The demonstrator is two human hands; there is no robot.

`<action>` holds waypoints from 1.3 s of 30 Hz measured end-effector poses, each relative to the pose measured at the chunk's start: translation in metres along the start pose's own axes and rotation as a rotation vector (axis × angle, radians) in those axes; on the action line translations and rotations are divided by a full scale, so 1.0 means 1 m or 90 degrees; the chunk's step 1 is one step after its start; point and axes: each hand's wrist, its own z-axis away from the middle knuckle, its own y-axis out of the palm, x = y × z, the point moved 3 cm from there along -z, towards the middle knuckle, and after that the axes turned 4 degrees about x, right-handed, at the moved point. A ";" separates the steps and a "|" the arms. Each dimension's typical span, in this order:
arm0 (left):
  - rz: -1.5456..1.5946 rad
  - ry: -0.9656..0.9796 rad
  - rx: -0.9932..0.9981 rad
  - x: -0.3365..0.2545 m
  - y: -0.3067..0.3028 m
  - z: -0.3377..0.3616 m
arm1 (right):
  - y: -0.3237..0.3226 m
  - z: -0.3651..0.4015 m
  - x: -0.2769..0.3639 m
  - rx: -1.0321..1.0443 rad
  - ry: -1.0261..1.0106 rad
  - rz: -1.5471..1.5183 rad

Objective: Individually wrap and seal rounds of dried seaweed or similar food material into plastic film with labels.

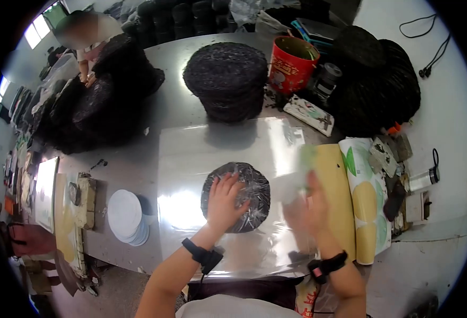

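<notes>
My left hand (225, 202) rests on a dark round cake (255, 212), which looks like dried seaweed under shiny clear plastic. Its fingers are spread over the cake's left half and hide part of it. Sheets of clear plastic film (183, 159) lie beneath the cake on the table. Off to the right, my right hand (308, 209) is smeared by motion above the film's right edge, near a yellow bag (331, 206). Whether it holds anything does not show. Behind the film stands a tall stack of similar dark cakes (225, 79).
A red bucket (289, 71) and a dark-lidded jar (327, 79) stand at the back right, beside more dark cakes (376, 85). White round discs (124, 212) are stacked on the left. Another person (87, 42) handles dark cakes (101, 100) at the far left.
</notes>
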 end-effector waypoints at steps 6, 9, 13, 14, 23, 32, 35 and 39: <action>-0.034 0.029 0.005 0.011 0.008 0.001 | 0.077 0.001 0.080 0.344 -0.150 0.137; -0.042 0.036 0.058 0.014 0.009 0.007 | 0.080 -0.024 0.089 0.337 -0.022 -0.032; 0.013 -0.023 0.117 0.028 0.021 0.006 | 0.145 -0.034 0.050 0.263 0.065 -0.323; 0.064 -0.008 0.118 0.034 0.009 0.004 | 0.148 -0.034 0.045 0.270 0.101 -0.391; -0.060 -0.065 0.134 0.047 -0.018 0.022 | 0.154 -0.025 0.082 0.311 -0.116 0.183; 0.052 -0.004 0.211 0.036 -0.033 0.030 | 0.167 -0.022 0.084 0.380 -0.115 0.384; 0.033 0.012 0.137 0.037 -0.023 0.031 | 0.154 -0.027 0.078 0.316 -0.113 0.269; 0.051 -0.036 0.203 0.037 -0.029 0.038 | 0.097 -0.020 0.055 0.066 0.152 0.040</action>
